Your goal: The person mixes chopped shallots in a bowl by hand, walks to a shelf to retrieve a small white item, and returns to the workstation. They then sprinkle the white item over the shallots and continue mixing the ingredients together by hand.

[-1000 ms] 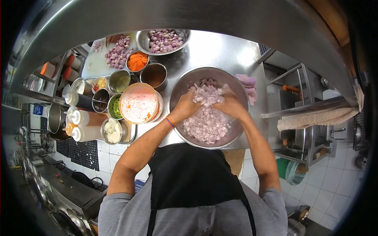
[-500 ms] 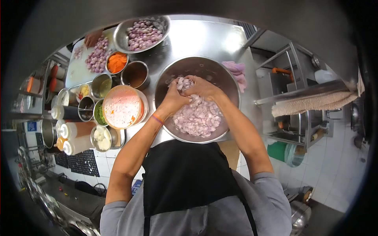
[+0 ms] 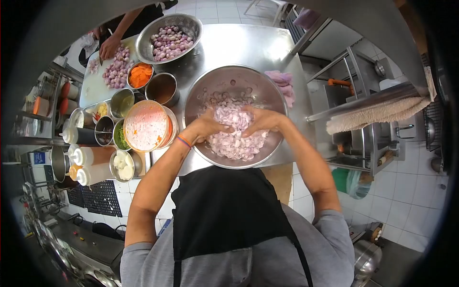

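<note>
A wide steel mixing bowl [image 3: 197,95] in front of me holds a heap of thin sliced shallots [image 3: 239,146]. Inside it, my left hand [image 3: 206,127] rests against the left side of the heap, fingers spread and the thumb pointing inward. Facing it from the right, my right hand [image 3: 262,119] also has its thumb apart from its fingers. Slices lie between the two hands, and some fingertips are sunk in them and hidden. More slices cling to the bowl's far inner wall.
A colander [image 3: 143,44] of peeled shallots stands at the back. Another person's hand [image 3: 110,47] is at a cutting board [image 3: 87,93] with whole shallots. Containers of carrot [image 3: 141,75] and brown liquid [image 3: 162,91], and several squeeze bottles [image 3: 88,158], crowd the left. A pink cloth [image 3: 282,86] lies right.
My hands have come down and moved apart from a raised, cupped clump of slices to either side of the heap. More of the other person's arm now shows at the back left.
</note>
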